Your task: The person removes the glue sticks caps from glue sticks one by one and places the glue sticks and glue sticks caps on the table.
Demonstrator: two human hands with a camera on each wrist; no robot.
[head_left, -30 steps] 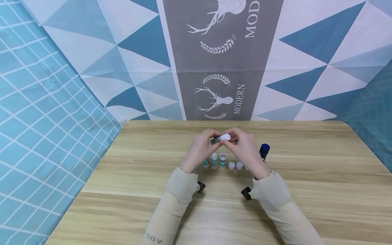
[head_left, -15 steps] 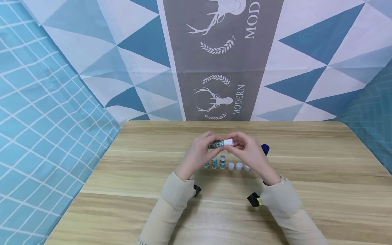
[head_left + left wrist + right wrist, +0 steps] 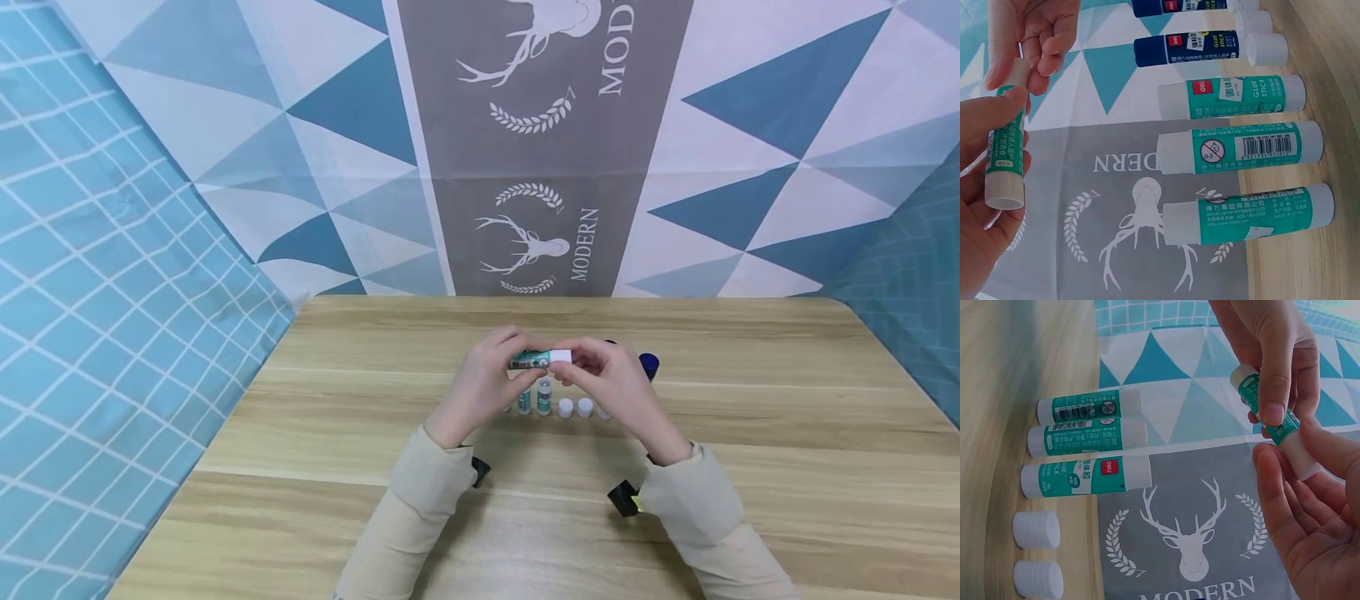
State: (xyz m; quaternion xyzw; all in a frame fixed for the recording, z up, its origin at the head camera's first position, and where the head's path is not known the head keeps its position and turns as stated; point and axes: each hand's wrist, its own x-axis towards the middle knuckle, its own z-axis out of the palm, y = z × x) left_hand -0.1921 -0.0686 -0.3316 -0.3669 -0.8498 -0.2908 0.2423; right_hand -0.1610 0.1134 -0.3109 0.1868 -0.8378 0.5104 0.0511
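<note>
A green-labelled glue stick point(image 3: 530, 360) is held level above the table between both hands. My left hand point(image 3: 483, 383) grips its labelled body with thumb and fingers. On the other end, my right hand point(image 3: 615, 379) pinches the white cap point(image 3: 1300, 456), which sits against the green label. Under the hands stand several more green glue sticks point(image 3: 1244, 215) in a row, upright on the table. The left hand partly hides this row in the head view.
Loose white caps point(image 3: 1036, 529) sit on the wooden table point(image 3: 315, 417), in line with the green sticks. Dark blue glue sticks point(image 3: 1188, 49) stand behind them to the right, partly covered by the right hand in the head view. A patterned cloth point(image 3: 345, 150) hangs behind the table.
The held glue stick has turned from tilted to level and come down slightly. The right hand has shifted right and lower, still pinching the cap. The left hand keeps its grip on the body.
</note>
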